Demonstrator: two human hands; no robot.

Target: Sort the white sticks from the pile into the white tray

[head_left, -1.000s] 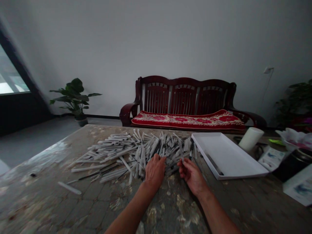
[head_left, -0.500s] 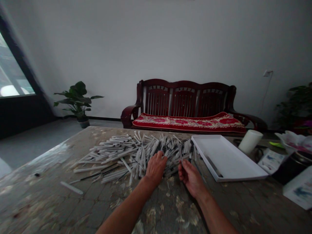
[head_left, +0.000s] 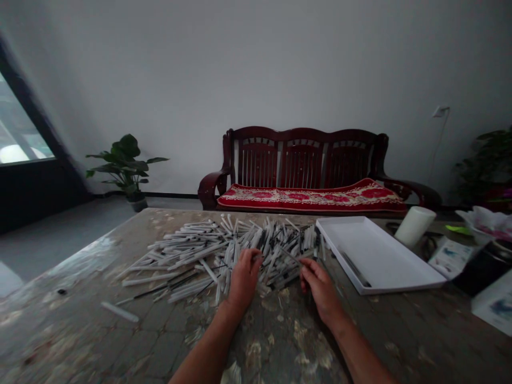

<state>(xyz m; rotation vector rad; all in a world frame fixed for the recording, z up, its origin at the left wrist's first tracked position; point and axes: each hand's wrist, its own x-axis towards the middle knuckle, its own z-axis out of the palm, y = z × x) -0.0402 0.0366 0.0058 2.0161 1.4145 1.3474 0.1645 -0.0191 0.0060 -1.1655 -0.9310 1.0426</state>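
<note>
Head cam:
- L hand (head_left: 243, 280) curled on pile of white tubes (head_left: 192, 256), grip unclear
- R hand (head_left: 320, 290) pinching one tube (head_left: 290, 256)
- worn blotchy bench (head_left: 80, 298), white tray (head_left: 380, 256) alongside
- printed card (head_left: 450, 257), text unreadable
- red-cushioned settee (head_left: 312, 194) behind

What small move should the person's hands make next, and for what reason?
Probably the right hand should lift its thin stick over to the white tray, since it seems pinched at the pile's edge, the tray lies close by, and one dark stick already lies inside.
</note>
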